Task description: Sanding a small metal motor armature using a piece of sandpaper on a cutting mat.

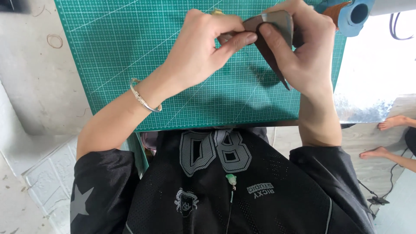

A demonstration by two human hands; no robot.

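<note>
a: what do the two hands hold?

b: both hands hold one brown leather piece (pixel 268 52). the left hand (pixel 197 52) pinches it from the left side, thumb on the front and the fingers curled behind. the right hand (pixel 303 47) grips it from the right side, and its thumb presses on the front, touching the tip of the left thumb.

a: so the hands are together?

b: yes, close together, both clamped on the leather. the piece is lifted above the green cutting mat (pixel 130 52), and its pointed end hangs down between the hands, toward the right wrist.

a: is something else in the right hand?

b: there is a grey flat part at the top of the leather, under the right fingers. i cannot tell if it is a tool or a part of the leather.

a: what is around the hands?

b: on the left wrist is a silver bracelet (pixel 143 99). beyond the right hand is a blue round thing (pixel 357 15), partly cut by the edge. far to the left of the left hand a rubber band (pixel 54 41) lies on the grey surface. to the right, below the right arm, bare feet (pixel 392 122) of another person are on the floor.
</note>
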